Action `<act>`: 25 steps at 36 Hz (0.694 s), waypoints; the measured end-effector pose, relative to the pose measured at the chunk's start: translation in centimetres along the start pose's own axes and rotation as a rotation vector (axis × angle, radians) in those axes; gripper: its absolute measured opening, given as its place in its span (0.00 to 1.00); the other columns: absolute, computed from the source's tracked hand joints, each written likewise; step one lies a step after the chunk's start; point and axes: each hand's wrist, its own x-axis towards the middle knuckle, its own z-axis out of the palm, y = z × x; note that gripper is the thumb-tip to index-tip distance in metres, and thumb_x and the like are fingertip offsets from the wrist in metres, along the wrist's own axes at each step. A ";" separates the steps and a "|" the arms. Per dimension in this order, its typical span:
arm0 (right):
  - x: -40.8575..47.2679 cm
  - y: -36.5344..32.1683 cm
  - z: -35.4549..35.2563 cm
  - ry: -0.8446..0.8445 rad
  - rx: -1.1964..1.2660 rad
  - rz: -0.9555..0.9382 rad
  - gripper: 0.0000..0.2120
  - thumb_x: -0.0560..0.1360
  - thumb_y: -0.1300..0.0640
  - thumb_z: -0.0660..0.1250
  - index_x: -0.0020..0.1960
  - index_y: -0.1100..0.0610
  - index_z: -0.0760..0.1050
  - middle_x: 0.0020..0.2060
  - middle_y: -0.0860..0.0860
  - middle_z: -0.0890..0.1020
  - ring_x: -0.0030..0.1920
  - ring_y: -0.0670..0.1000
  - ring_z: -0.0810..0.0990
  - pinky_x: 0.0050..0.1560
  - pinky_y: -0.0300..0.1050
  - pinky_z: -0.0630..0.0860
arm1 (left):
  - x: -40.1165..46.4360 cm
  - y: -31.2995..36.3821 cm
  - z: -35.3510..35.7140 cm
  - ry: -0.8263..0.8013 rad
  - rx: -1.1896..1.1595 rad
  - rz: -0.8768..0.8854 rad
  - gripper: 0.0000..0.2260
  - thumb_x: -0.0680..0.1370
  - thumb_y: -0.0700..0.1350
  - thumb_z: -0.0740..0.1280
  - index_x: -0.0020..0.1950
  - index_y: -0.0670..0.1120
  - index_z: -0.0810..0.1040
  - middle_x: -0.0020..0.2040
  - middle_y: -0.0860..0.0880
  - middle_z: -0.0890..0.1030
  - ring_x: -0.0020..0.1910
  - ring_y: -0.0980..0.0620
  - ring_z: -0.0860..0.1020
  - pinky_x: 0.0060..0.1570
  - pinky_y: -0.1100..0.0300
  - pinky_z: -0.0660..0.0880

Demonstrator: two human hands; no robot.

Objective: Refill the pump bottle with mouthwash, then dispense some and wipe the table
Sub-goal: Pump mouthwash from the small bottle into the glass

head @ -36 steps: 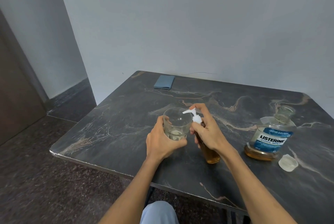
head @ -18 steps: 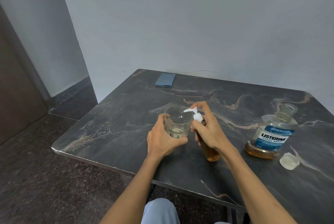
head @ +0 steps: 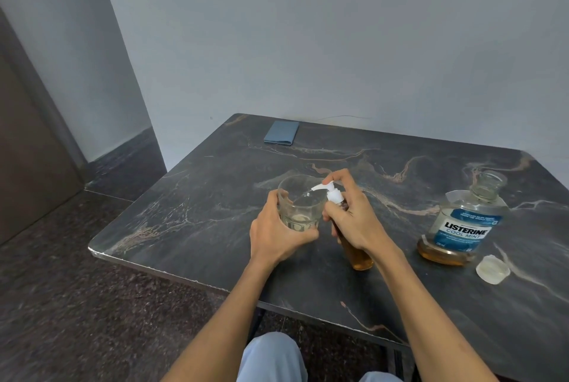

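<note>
Dispensing is the step in hand, judging by the layout: the pump bottle (head: 357, 254) stands near the middle of the table (head: 191, 221), amber liquid showing in its lower part, and its white pump (head: 331, 193) points left over the rim of the glass (head: 300, 206). The right hand (head: 354, 218) wraps the bottle's neck, fingers curled round it, with 1 finger laid on top of the pump head. The left hand (head: 274, 234) grips the glass from the near side, fingers and thumb closed round its wall, holding it just beside the nozzle. A little liquid seems to sit in the bottom of the glass, though it is hard to tell.

To the right stands the mouthwash bottle (head: 462, 227), uncapped, only a shallow amber layer left in it; its cap (head: 492, 269) lies just near-right of it. A folded blue cloth (head: 281, 132) lies at the far left edge, well apart from both hands.

Next would likely call for setting glass and bottle down, then reaching far for the cloth to wipe.
</note>
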 end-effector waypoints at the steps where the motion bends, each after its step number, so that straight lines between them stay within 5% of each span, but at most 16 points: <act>1: 0.0 0.0 0.0 0.003 -0.005 -0.002 0.19 0.71 0.61 0.58 0.55 0.41 0.64 0.31 0.55 0.77 0.22 0.51 0.75 0.21 0.42 0.73 | 0.0 0.0 0.0 0.000 0.002 0.004 0.33 0.55 0.64 0.73 0.54 0.61 0.63 0.47 0.61 0.77 0.46 0.58 0.78 0.42 0.62 0.72; 8: -0.2 0.0 0.1 0.020 -0.005 -0.043 0.22 0.70 0.59 0.58 0.60 0.40 0.64 0.30 0.57 0.76 0.23 0.54 0.74 0.21 0.40 0.73 | 0.1 -0.1 0.1 0.002 -0.002 0.009 0.33 0.53 0.64 0.72 0.54 0.62 0.63 0.47 0.61 0.77 0.45 0.59 0.77 0.40 0.67 0.70; 17: -0.2 -0.5 0.1 0.025 -0.011 -0.049 0.19 0.70 0.61 0.58 0.54 0.39 0.63 0.31 0.60 0.76 0.23 0.54 0.74 0.22 0.40 0.73 | 0.1 -0.1 0.0 -0.006 -0.002 0.011 0.33 0.53 0.64 0.73 0.53 0.64 0.62 0.45 0.64 0.76 0.43 0.66 0.76 0.38 0.71 0.68; 25: -0.3 -0.4 -0.1 0.052 0.009 -0.045 0.23 0.70 0.62 0.58 0.56 0.37 0.64 0.31 0.58 0.76 0.23 0.56 0.75 0.20 0.41 0.72 | 0.1 0.1 -0.1 -0.012 -0.006 0.008 0.33 0.53 0.64 0.72 0.53 0.64 0.62 0.46 0.64 0.77 0.43 0.63 0.77 0.39 0.70 0.68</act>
